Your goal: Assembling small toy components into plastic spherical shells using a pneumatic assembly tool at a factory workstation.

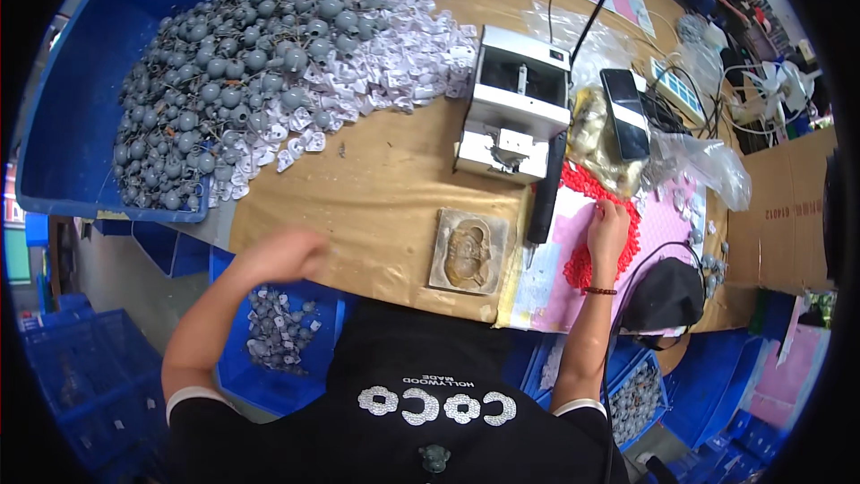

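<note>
My right hand [610, 222] is in a heap of small red pieces [580, 266] on a pink and white sheet, its fingertips pinched together. Whatever sits between those fingers is too small to make out. Over the left part of the brown table my left hand [296, 253] is smeared by motion, and its fingers cannot be read. Between the hands lies a square metal mould [467, 251] with a rounded figure-shaped hollow. Behind it stands a silver and white machine [521, 94], with a black cylindrical tool [545, 202] beside it.
Grey ball-shaped parts [215, 67] and white pieces [394, 58] spill from a tilted blue bin [67, 116]. Another blue bin [235, 350] sits below the table edge. To the right are a phone [624, 112], a power strip [678, 90], a black cap-like item [665, 296] and a cardboard box [788, 233].
</note>
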`<action>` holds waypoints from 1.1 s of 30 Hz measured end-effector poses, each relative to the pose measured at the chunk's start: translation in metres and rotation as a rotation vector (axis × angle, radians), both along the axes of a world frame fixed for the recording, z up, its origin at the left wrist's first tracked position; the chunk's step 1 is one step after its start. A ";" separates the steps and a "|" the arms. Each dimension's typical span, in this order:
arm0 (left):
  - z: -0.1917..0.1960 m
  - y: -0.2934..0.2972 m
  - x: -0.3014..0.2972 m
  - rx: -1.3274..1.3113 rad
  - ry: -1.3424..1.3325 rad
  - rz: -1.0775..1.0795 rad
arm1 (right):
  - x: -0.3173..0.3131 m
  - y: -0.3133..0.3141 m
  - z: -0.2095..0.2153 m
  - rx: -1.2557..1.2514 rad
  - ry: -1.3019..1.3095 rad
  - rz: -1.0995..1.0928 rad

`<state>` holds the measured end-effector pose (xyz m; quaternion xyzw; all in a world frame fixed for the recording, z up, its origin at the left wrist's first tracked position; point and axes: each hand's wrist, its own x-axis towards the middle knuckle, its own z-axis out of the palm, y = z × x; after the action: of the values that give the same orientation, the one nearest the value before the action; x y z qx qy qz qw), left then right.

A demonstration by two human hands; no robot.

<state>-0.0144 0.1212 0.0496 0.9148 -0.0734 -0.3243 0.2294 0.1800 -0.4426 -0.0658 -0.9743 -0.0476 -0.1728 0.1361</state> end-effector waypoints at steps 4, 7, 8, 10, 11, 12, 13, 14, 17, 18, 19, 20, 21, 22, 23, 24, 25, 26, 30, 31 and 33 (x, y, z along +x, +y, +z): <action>-0.034 -0.023 0.108 0.152 -0.762 0.163 | 0.004 -0.007 -0.008 -0.046 0.002 0.021; -0.050 -0.035 0.175 0.296 -0.911 0.204 | 0.004 -0.008 -0.009 -0.037 0.002 0.023; -0.061 -0.035 0.188 0.334 -0.939 0.226 | 0.004 -0.007 -0.009 -0.022 0.000 0.024; -0.083 -0.030 0.201 0.419 -0.992 0.279 | 0.004 -0.001 -0.008 0.047 0.011 0.032; -0.084 -0.034 0.204 0.420 -1.019 0.276 | 0.000 -0.002 -0.008 0.128 0.021 0.028; -0.084 -0.037 0.203 0.423 -1.046 0.275 | -0.003 -0.002 -0.008 0.210 0.030 0.027; -0.084 -0.037 0.198 0.428 -1.074 0.277 | -0.005 -0.001 -0.009 0.293 0.034 0.029; -0.083 -0.038 0.191 0.355 -1.111 0.298 | -0.009 0.000 -0.011 0.423 0.062 0.014; -0.061 -0.057 0.154 0.045 -0.909 0.454 | -0.022 0.010 -0.007 0.657 0.083 0.044; -0.047 -0.067 0.139 -0.061 -0.674 0.525 | -0.028 0.017 -0.001 0.695 0.095 0.064; -0.047 -0.074 0.120 -0.125 -0.550 0.543 | -0.032 0.025 0.006 0.739 0.100 0.088; -0.047 -0.082 0.103 -0.182 -0.424 0.563 | -0.037 0.036 0.013 0.757 0.114 0.119; -0.058 -0.087 0.085 -0.205 -0.413 0.533 | -0.041 0.046 0.019 0.771 0.126 0.157; -0.067 -0.087 0.071 -0.196 -0.467 0.481 | -0.045 0.057 0.025 0.779 0.142 0.190; -0.075 -0.090 0.060 -0.190 -0.520 0.423 | -0.050 0.063 0.028 0.798 0.151 0.225; -0.078 -0.092 0.050 -0.151 -0.637 0.342 | -0.054 0.069 0.031 0.809 0.164 0.257; -0.081 -0.091 0.045 -0.135 -0.691 0.297 | -0.057 0.075 0.034 0.818 0.175 0.283; -0.084 -0.091 0.040 -0.121 -0.746 0.253 | -0.061 0.081 0.036 0.817 0.196 0.306; -0.077 -0.095 0.040 -0.110 -0.753 0.217 | -0.072 0.100 0.043 0.831 0.233 0.387; -0.076 -0.099 0.039 -0.101 -0.752 0.225 | -0.075 0.102 0.042 0.826 0.236 0.393; -0.074 -0.104 0.039 -0.082 -0.748 0.269 | -0.079 0.109 0.043 0.818 0.243 0.412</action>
<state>0.0243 0.0169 -0.0247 0.9613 -0.0441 0.0674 0.2636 0.1007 -0.3333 -0.0232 -0.8242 -0.1518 -0.0315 0.5447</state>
